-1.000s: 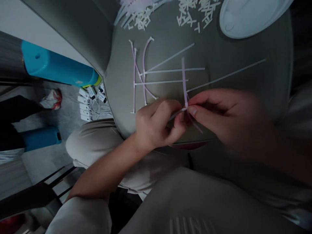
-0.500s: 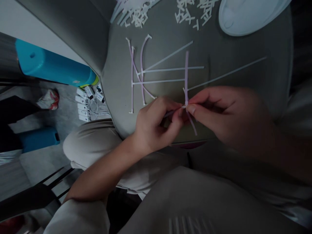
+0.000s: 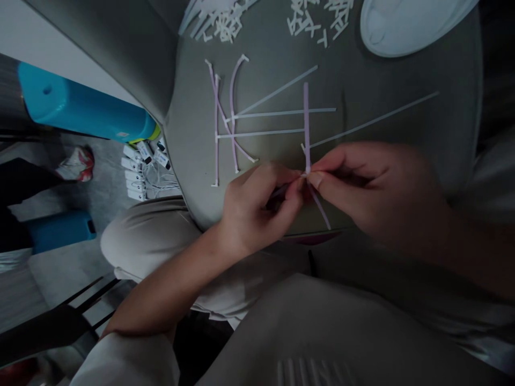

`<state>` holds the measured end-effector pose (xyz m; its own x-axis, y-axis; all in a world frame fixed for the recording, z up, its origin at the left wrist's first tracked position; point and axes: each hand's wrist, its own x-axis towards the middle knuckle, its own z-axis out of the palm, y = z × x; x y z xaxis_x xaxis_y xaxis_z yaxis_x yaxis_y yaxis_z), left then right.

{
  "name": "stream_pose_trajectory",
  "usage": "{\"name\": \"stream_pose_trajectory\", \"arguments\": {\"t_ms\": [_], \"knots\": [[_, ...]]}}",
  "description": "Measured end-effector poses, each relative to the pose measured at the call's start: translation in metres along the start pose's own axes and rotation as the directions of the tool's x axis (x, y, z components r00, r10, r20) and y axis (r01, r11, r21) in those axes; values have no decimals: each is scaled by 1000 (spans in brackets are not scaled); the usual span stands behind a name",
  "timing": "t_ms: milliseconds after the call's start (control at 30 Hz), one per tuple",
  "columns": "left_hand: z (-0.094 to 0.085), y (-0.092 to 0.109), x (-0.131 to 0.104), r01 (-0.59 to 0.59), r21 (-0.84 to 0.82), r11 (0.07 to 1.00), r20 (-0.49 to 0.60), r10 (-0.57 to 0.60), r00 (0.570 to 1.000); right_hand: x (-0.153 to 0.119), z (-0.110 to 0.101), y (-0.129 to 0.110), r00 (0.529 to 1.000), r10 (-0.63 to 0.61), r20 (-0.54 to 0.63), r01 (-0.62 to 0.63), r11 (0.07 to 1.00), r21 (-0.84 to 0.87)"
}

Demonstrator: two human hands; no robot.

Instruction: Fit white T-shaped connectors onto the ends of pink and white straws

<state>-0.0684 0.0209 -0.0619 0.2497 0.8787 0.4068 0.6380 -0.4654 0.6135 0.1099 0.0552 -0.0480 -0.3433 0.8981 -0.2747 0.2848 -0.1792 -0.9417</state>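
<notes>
My left hand [image 3: 261, 206] is closed, its thumb and forefinger pinching a small white connector [image 3: 304, 175]; part of a purple stick runs back into its palm. Against it, my right hand [image 3: 362, 185] pinches the lower end of an upright purple stick [image 3: 306, 120] where it meets the connector. Another thin purple stick [image 3: 321, 209] slants down from under the fingertips. My fingers hide much of the joint. A long pale stick [image 3: 374, 122] reaches out to the right from beside it. To the left lie joined purple sticks [image 3: 216, 107] with white end connectors and pale sticks [image 3: 277, 113] attached.
The grey seat surface [image 3: 193, 155] carries a pile of white connectors [image 3: 227, 24], more connectors [image 3: 301, 21] and a white dish-like object [image 3: 402, 32]. A blue case [image 3: 80, 107] and white devices with cables [image 3: 134, 177] are at the left. Another person's shoe [image 3: 78, 165] shows there.
The slanting purple stick below my fingers has swung slightly down and right. Both hands keep the same pinch at the joint. The whole view has shifted slightly.
</notes>
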Motion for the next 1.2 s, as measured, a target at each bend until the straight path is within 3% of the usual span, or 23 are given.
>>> {"name": "stream_pose_trajectory", "arguments": {"t_ms": [233, 333, 467, 700, 900, 1200], "knots": [[-1, -1, 1, -36, 9, 999, 6, 36, 999, 0, -2, 1, 1000, -26, 16, 26, 999, -26], [-1, 0, 3, -19, -45, 999, -39, 17, 999, 0, -4, -2, 999, -43, 18, 44, 998, -37], [-3, 1, 7, 34, -123, 992, -60, -42, 997, 2, -7, -8, 997, -73, 21, 74, 996, -53], [-8, -2, 5, 92, -184, 979, -1, -93, 996, 3, -9, -8, 993, -107, 46, 110, 992, -69], [-5, 1, 5, 223, -232, 947, -27, -235, 972, 3, -9, -7, 994, -110, 5, 110, 991, -79], [-2, 0, 7, 296, -296, 908, 4, -309, 951, 3, -7, -6, 994, -109, 8, 109, 990, -93]]}}
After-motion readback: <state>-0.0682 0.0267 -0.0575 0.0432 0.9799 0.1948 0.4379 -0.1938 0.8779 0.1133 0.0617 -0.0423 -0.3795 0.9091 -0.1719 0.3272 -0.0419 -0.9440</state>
